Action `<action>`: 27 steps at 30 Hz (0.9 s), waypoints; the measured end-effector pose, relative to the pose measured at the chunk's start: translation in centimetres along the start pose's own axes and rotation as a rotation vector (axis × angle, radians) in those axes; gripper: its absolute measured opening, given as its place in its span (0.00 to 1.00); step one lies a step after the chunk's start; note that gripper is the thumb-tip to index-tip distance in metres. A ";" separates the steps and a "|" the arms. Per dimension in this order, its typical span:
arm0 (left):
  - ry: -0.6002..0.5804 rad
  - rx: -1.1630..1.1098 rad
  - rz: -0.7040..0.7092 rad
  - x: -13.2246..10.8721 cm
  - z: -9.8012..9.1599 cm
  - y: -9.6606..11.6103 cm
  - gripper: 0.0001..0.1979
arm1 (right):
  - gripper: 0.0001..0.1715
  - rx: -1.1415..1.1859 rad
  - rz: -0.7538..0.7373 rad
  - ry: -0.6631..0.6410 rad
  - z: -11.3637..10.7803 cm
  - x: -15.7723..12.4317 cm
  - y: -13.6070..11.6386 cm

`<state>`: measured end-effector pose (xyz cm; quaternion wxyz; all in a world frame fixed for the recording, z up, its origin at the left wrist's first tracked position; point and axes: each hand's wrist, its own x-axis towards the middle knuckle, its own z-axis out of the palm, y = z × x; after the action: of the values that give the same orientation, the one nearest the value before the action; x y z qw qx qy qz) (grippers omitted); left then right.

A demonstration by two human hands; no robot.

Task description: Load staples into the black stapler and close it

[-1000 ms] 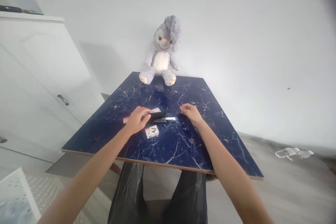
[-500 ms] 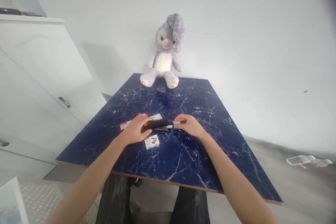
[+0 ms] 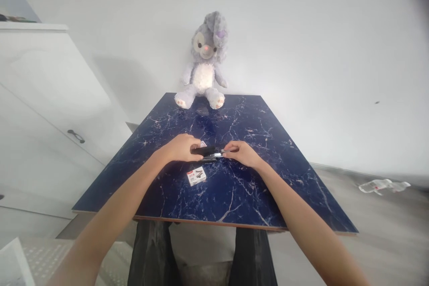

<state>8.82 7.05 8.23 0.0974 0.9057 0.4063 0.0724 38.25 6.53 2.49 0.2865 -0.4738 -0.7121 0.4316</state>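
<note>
Lying crosswise between both hands, a black stapler (image 3: 205, 151) sits near the middle of the dark blue marble-patterned table (image 3: 234, 187), its long axis running left to right across the view. Its dark body end is toward the left hand (image 3: 181, 148), and a thin silver metal part sticks out from it toward the right hand (image 3: 241, 153). Whether the stapler rests on the tabletop or is lifted just clear of it cannot be told.

The left hand is curled over the stapler's left end, fingers closed down around the black body. The right hand comes in from the other side with its fingers drawn together, the fingertips (image 3: 227, 152) pinching the end of the silver part.

Just nearer the person, a small white box of staples (image 3: 196, 175) with a red strip lies flat on the table, a little apart from both hands. A sliver of white card (image 3: 203, 144) shows just beyond the stapler, mostly hidden behind the hands.

At the far edge of the table a grey plush rabbit (image 3: 204, 62) sits upright against the white wall, facing the person. A white cabinet (image 3: 43, 111) with a dark handle stands to the left, and a crumpled clear plastic bottle (image 3: 382, 185) lies on the floor at right.
</note>
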 end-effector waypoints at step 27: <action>0.192 -0.119 0.064 -1.2 2.8 -0.3 0.17 | 0.13 -0.078 -0.165 -0.032 0.9 -0.6 -0.6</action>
<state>8.40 6.05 5.33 0.1091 0.8998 0.3794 0.1858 37.46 5.50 2.62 0.2910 -0.4173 -0.7695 0.3860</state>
